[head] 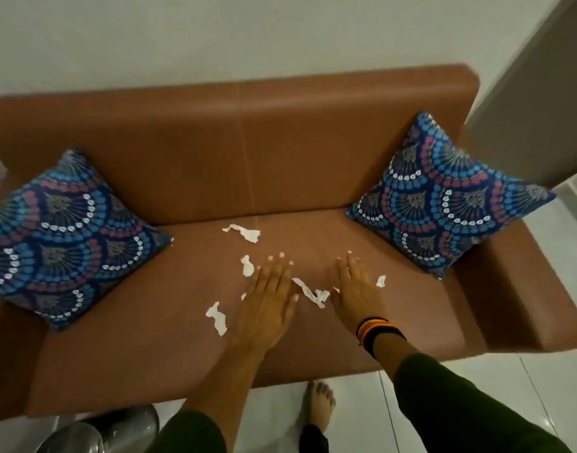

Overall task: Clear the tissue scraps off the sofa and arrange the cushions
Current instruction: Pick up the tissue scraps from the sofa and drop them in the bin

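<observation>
On brown sofa (189, 354) against white wall (215, 37), tile floor (362, 416) below: scraps (217, 317) scattered mid-seat, cushions (65, 237) at both ends. Left hand (269, 297), right hand (354, 289) flat, open, holding nothing.

A plain pale grey-white wall (182, 37) is seen across the top. A glossy white tiled floor (362, 416) with thin dark grout lines is visible below and at right. A grey-beige flat panel or column (535, 103) is set at upper right. A shiny silver metal bin (117, 429) is placed on the floor at lower left. Light is dim and even.
</observation>
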Demonstrator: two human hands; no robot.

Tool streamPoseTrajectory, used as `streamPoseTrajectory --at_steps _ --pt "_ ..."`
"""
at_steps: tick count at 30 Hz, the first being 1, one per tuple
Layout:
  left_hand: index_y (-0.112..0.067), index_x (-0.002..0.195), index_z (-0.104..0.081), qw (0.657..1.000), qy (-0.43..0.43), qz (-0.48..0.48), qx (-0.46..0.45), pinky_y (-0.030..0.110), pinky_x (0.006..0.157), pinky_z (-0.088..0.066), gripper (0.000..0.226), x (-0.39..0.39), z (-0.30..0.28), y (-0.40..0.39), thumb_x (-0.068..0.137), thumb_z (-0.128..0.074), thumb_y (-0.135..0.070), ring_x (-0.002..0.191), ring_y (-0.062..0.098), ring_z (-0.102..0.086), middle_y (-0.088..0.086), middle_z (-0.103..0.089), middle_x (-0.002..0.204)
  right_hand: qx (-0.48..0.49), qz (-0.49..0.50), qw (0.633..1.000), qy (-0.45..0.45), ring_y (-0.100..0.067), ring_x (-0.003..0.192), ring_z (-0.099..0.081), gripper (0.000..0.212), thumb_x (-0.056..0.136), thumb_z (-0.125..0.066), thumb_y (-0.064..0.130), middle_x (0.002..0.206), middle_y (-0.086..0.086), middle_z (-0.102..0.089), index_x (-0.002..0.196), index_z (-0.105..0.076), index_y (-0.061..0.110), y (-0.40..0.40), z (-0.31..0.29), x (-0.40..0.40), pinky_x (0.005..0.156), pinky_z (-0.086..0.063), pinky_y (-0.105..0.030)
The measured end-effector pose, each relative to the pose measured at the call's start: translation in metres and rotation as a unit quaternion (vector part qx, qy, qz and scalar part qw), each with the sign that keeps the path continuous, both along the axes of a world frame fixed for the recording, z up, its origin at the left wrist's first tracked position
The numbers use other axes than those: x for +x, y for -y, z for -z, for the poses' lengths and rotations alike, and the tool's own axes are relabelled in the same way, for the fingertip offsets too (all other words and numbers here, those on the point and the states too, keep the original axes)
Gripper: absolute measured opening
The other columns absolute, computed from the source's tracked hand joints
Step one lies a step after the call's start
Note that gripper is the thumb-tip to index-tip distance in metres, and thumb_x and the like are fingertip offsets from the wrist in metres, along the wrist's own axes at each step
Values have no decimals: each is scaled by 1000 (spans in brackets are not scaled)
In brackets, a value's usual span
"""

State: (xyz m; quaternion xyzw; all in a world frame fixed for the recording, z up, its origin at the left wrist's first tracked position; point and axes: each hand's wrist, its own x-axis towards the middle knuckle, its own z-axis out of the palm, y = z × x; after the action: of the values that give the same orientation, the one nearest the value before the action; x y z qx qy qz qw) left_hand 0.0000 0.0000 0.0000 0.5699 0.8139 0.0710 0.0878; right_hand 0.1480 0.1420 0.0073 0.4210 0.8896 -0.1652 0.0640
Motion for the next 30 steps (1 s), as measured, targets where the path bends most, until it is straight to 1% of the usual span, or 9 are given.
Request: streamPoseTrajectory --at_steps 3,6,10,13,17,21,23,26,30 --pt "-11 160 -28 998 19 8 -55 51 121 -34 59 13 60 -10 106 -31 -36 156 31 -24 10 -25 168 -46 10 999 17 -34 144 -34 59 90 -54 3 159 -15 -31 146 -38 11 -11 54 12 107 -46 -46" --pt "-14 161 -24 995 38 19 -89 50 121 -34 66 23 112 -24 103 -53 -28 157 30 -19 9 -22 169 -59 -13 998 26 -34 135 -46 54 89 -55 -4 152 -13 -44 141 -49 10 -19 100 21 98 -54 -45" --pt "-15 163 -3 989 10 46 -138 47 129 -14 76 23 153 -56 104 -51 -16 159 30 3 8 3 172 -59 -50 997 19 -31 128 -54 55 87 -62 -3 146 -10 -52 138 -54 15 -39 150 15 92 -55 -41" --pt "-14 163 5 982 -8 61 -178 44 130 -10 82 18 175 -71 103 -52 -16 160 30 5 9 6 172 -60 -80 995 2 -32 121 -59 59 82 -68 -6 141 -9 -57 136 -57 15 -46 173 7 88 -57 -40" --pt "-17 159 -27 987 22 8 -162 36 123 -29 67 20 184 -70 100 -57 -11 151 27 -32 7 -33 163 -114 -66 991 20 -36 115 -60 50 92 -58 7 132 -11 -61 140 -54 22 -46 182 8 89 -56 -44" --pt "-13 146 -51 980 89 -13 -177 31 115 -40 48 31 167 -60 99 -58 -6 138 24 -49 10 -49 151 -191 42 981 18 -35 108 -67 36 95 -59 14 121 -12 -71 129 -65 22 -39 176 25 96 -54 -41" --pt "-12 141 -57 975 128 -39 -176 30 111 -45 42 35 158 -53 99 -60 -9 133 24 -55 10 -53 147 -195 120 973 6 -34 104 -68 28 97 -60 16 114 -10 -74 124 -67 20 -37 170 30 93 -54 -37" --pt "-12 146 -52 974 154 -62 -156 27 112 -44 47 38 146 -52 100 -62 -12 135 23 -55 9 -51 152 -165 184 969 -5 -32 95 -70 25 98 -59 21 106 -10 -75 122 -67 22 -46 161 35 86 -56 -35" --pt "-9 134 -62 971 162 -33 -172 24 108 -48 33 40 144 -80 103 -58 -21 122 20 -65 8 -64 139 -119 240 961 -67 -33 93 -71 29 91 -61 3 104 -11 -76 110 -75 19 -70 153 50 89 -55 -34"
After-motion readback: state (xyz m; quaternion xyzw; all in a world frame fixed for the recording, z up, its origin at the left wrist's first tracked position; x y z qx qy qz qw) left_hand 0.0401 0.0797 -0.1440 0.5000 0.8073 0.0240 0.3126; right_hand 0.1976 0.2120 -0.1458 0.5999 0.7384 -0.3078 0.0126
